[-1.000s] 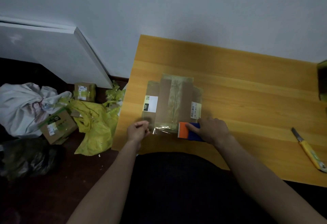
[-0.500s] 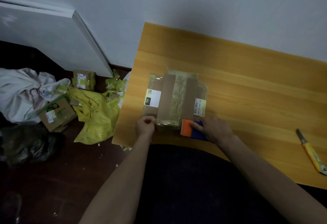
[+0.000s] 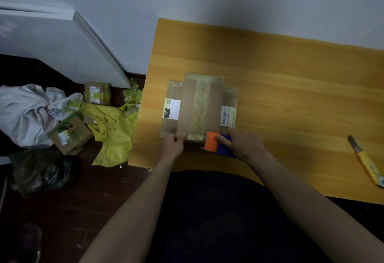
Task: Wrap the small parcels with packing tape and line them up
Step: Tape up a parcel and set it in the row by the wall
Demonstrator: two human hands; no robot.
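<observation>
Hands work a flattened parcel (image 3: 199,106) on the wooden table (image 3: 291,88).

The left hand (image 3: 173,145) pinches its near edge; the right hand (image 3: 242,145) grips an orange-and-blue tape dispenser (image 3: 218,145) against its near right corner.

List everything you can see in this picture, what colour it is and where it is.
parcel: 1, brown cardboard under clear tape, flat on the table's left part
tape tool: 1, orange and blue, at the parcel's near edge
knife: 1, yellow handle, table's right side
table: 1, light wood, against the wall
small boxes: 2, brown, on the floor, left
yellow plastic: floor, beside the table
white bag: 1, floor, far left
black bag: 1, floor, near left
hands: left hand pinches the parcel's near edge; right hand holds the tape tool
</observation>
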